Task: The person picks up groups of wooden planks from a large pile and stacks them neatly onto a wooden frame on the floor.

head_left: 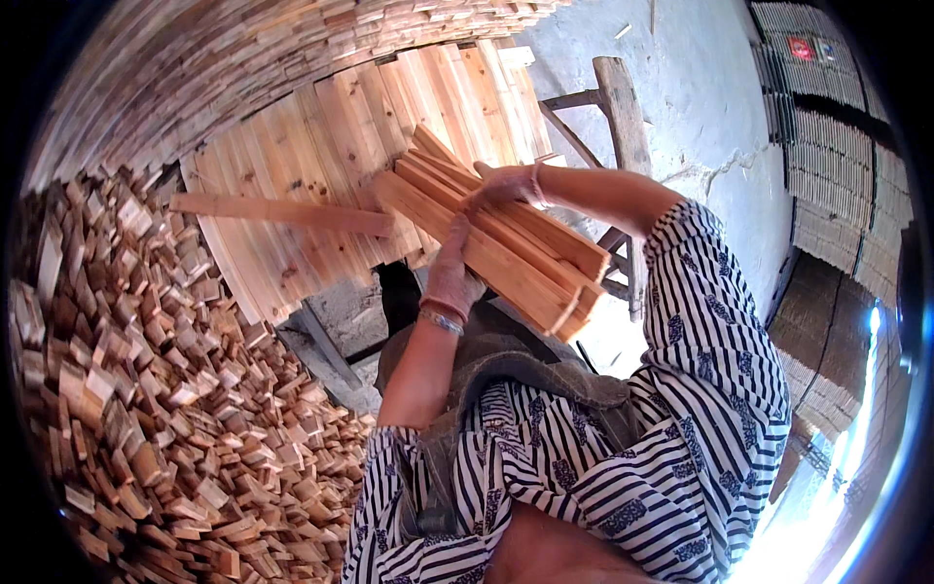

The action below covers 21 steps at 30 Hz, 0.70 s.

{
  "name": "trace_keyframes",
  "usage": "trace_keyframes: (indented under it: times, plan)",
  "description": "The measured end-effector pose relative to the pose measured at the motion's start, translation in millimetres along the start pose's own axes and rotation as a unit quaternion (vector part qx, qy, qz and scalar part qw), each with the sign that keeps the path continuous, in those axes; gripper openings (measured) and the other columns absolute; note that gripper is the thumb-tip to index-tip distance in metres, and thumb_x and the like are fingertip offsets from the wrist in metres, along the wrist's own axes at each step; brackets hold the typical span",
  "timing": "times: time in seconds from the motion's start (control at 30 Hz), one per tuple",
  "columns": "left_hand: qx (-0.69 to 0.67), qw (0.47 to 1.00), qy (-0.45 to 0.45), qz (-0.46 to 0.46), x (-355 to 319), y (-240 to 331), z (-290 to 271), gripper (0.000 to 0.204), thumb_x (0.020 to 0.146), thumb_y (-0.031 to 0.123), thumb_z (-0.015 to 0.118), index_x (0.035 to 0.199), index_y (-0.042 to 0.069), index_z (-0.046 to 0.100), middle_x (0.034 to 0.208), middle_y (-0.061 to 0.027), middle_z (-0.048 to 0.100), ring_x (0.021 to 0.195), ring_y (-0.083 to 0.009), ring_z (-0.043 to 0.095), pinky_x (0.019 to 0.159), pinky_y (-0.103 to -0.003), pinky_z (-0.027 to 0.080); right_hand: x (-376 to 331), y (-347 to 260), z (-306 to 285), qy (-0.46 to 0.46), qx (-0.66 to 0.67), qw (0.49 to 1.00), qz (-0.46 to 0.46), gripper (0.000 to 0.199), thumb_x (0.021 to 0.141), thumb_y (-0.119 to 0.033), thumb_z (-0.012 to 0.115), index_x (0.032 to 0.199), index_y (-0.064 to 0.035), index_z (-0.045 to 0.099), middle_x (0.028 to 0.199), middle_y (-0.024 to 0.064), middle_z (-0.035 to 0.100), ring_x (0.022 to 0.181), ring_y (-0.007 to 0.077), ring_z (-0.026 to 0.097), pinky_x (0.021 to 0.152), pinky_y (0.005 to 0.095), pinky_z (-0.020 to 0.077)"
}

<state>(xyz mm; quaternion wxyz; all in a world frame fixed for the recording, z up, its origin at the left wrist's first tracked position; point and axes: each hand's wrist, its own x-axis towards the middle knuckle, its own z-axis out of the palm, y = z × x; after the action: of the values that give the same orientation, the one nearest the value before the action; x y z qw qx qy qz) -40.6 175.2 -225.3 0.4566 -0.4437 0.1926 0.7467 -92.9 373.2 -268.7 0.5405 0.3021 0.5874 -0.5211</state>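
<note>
Between my two gloved hands is a bundle of wooden slats point(516, 255), held tilted above the near right edge of a surface of planks. My left hand point(453, 271) grips the bundle's near left side. Farther along, my right hand point(506, 187) is closed over the slats from the right. A loose slat point(292, 214) lies across the planks point(282, 161) to the left of the bundle. The planks lie side by side, some with dark knots. My fingers partly hide the middle of the bundle.
A large heap of short wood pieces point(175, 389) fills the left side. Behind the planks rises a wall of stacked wood point(263, 68). A wooden frame post point(623, 117) stands beyond my right hand. Tied bundles of stacked slats point(832, 165) line the far right.
</note>
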Motion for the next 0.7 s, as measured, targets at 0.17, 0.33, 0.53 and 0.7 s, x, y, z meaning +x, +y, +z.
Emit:
trace_keyframes:
  times: [0.17, 0.33, 0.53, 0.7]
  plan:
    - [0.153, 0.984, -0.01, 0.088, -22, -35, 5, 0.053, 0.091, 0.023, 0.075, 0.136, 0.007, 0.052, 0.128, -0.008, 0.061, 0.114, -0.0239, 0.062, 0.096, -0.043, 0.055, -49, 52, -36, 0.03, 0.07, 0.982, -0.17, 0.123, 0.077, -0.038, 0.086, 0.157, 0.0063, 0.004, 0.148, 0.0288, 0.044, 0.132, 0.0292, 0.051, 0.105, 0.0395, 0.0471]
    - [0.213, 0.973, 0.045, 0.081, -4, -39, 31, 0.046, 0.084, 0.014, 0.08, 0.126, 0.005, 0.062, 0.124, -0.0064, 0.062, 0.11, -0.0196, 0.062, 0.098, -0.04, 0.051, -111, 68, -62, 0.098, 0.043, 0.957, -0.269, 0.119, 0.078, -0.04, 0.084, 0.16, -0.0042, 0.005, 0.156, 0.0255, 0.035, 0.142, 0.029, 0.04, 0.118, 0.0378, 0.0338]
    - [0.331, 0.918, 0.161, 0.148, 45, 17, 69, 0.054, 0.078, 0.022, 0.083, 0.122, 0.002, 0.061, 0.12, -0.013, 0.062, 0.104, -0.0234, 0.062, 0.092, -0.04, 0.052, -61, 79, -73, 0.383, -0.137, 0.883, -0.235, 0.113, 0.075, -0.032, 0.082, 0.158, -0.0076, 0.01, 0.139, 0.0292, 0.051, 0.128, 0.0424, 0.053, 0.104, 0.0443, 0.0466]
    - [0.47, 0.815, 0.269, 0.206, 153, 49, 27, 0.062, 0.082, 0.03, 0.078, 0.13, -0.003, 0.056, 0.126, -0.0183, 0.06, 0.107, -0.0278, 0.061, 0.094, -0.04, 0.05, 13, 66, -77, 0.359, -0.098, 0.926, -0.069, 0.099, 0.084, -0.037, 0.074, 0.158, -0.0102, 0.014, 0.133, 0.0231, 0.057, 0.124, 0.0374, 0.057, 0.099, 0.0444, 0.0504]
